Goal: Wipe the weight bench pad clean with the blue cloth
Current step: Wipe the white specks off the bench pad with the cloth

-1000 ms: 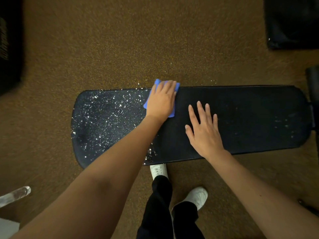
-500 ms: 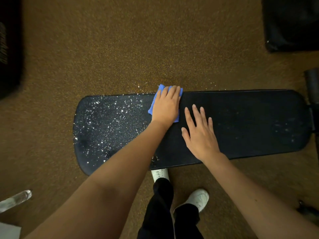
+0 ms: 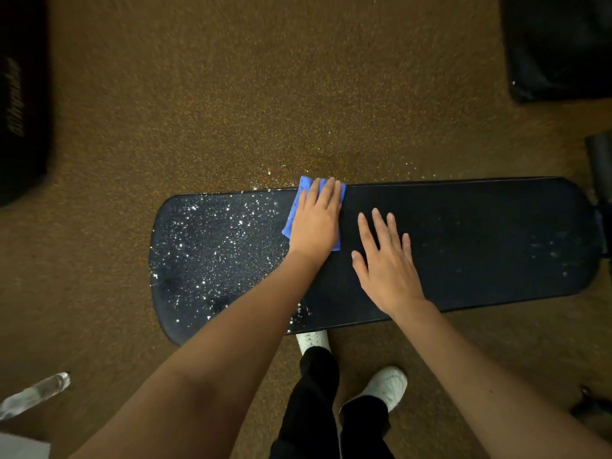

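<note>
A long black bench pad (image 3: pixel 463 240) lies across the view. Its left half is speckled with shiny droplets (image 3: pixel 212 240); the right half looks mostly dry and dark. My left hand (image 3: pixel 314 220) presses flat on a folded blue cloth (image 3: pixel 303 190) at the pad's far edge, near the middle, with the fingers straight. The cloth shows only around the hand's left side and fingertips. My right hand (image 3: pixel 385 263) rests flat on the pad just right of it, fingers spread.
Brown speckled floor (image 3: pixel 231 94) surrounds the bench, with wet specks beyond the far edge. Dark equipment stands at the left edge (image 3: pixel 20 101) and top right (image 3: pixel 559 44). A clear bottle (image 3: pixel 33 394) lies at lower left. My white shoes (image 3: pixel 387 385) stand below the pad.
The view has shifted a little, so the bench sits lower in frame. My left hand stays on the cloth at the far edge; my right hand has edged slightly left.
</note>
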`<state>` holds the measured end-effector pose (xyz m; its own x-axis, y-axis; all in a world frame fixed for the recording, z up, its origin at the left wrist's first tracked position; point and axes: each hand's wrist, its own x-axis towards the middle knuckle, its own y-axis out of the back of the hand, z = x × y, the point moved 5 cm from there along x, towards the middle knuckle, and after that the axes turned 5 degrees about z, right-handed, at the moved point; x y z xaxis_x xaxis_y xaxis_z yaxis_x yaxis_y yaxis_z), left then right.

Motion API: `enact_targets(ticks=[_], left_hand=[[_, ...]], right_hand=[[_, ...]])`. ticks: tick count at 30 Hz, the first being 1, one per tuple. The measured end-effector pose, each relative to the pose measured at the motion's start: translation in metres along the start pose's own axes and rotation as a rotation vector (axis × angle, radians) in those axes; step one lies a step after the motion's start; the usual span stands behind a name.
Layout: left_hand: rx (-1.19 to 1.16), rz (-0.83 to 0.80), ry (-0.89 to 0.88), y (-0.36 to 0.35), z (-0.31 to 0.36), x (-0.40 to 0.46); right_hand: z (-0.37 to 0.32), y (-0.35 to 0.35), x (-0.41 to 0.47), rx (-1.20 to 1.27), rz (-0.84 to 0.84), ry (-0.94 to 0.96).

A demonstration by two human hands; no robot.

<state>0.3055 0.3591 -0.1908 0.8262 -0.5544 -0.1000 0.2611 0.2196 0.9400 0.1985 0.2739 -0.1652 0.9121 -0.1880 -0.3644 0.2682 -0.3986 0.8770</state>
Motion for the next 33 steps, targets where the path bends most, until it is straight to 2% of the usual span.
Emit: enact_targets(ticks=[3,7,12,15,20,25,29,33], left_hand=[[0.044,0.007,-0.047,0.004,-0.019,-0.006],[0.061,-0.009,0.060,0.015,-0.049,-0.014],[0.064,-0.034,0.165,0.016,-0.026,-0.009],[0.066,-0.042,0.098,0.011,-0.010,-0.002],[0.108,-0.043,0.042,0.013,-0.029,-0.008],[0.109,0.006,0.140,0.024,-0.059,-0.017],[0.047,0.068,0.245,0.024,-0.051,-0.012],[0.021,0.013,0.076,0.018,-0.023,-0.001]], right_hand=[[0.003,0.002,0.000,0.004,-0.003,0.008],[0.004,0.005,-0.001,0.033,-0.001,0.020],[0.002,0.004,-0.001,0.024,-0.009,0.001],[0.000,0.004,0.000,0.013,-0.009,-0.010],[0.000,0.004,0.000,0.004,-0.014,0.001],[-0.001,0.007,0.000,0.022,-0.018,0.002],[-0.002,0.008,0.000,0.044,-0.023,-0.009],[-0.004,0.004,0.001,0.021,-0.026,-0.026]])
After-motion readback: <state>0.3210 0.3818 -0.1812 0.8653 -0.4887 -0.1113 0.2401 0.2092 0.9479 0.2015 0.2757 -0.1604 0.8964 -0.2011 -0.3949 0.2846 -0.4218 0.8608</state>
